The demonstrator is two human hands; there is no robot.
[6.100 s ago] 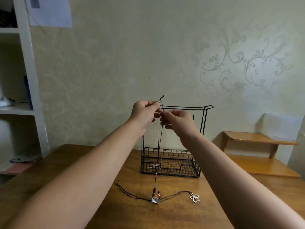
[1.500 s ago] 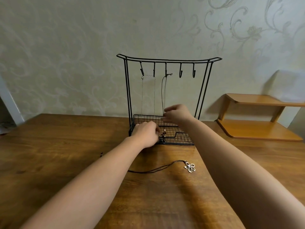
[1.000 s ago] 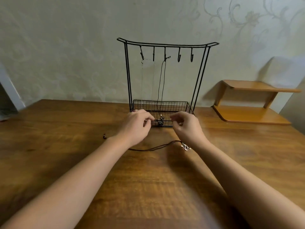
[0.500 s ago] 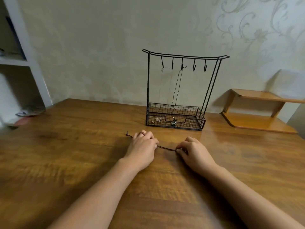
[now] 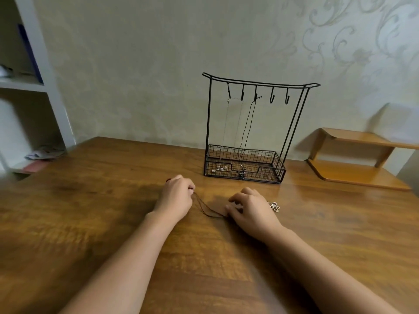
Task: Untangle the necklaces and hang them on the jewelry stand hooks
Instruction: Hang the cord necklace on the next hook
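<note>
A black wire jewelry stand point(image 5: 260, 82) with several hooks stands at the back of the wooden table point(image 5: 90, 200). A thin silver chain point(image 5: 226, 123) and a dark cord necklace point(image 5: 247, 123) hang from its left hooks, their pendants lying in the wire basket point(image 5: 278, 168). A third necklace, a brown cord point(image 5: 205, 208) with a silver flower pendant point(image 5: 274, 206), lies in front of the stand. My left hand point(image 5: 175, 198) pinches one end of the cord. My right hand point(image 5: 251, 210) pinches it near the pendant, and the cord sags between them.
A white shelf unit point(image 5: 40, 71) stands at the left with papers on its low shelf. A small wooden two-tier shelf point(image 5: 353, 159) sits on the table at the right, next to the stand. A wall rises close behind the stand.
After hanging the dark cord necklace on a hook, both hands came down from the stand to the table and took hold of the brown cord. It now sags slack between them.
</note>
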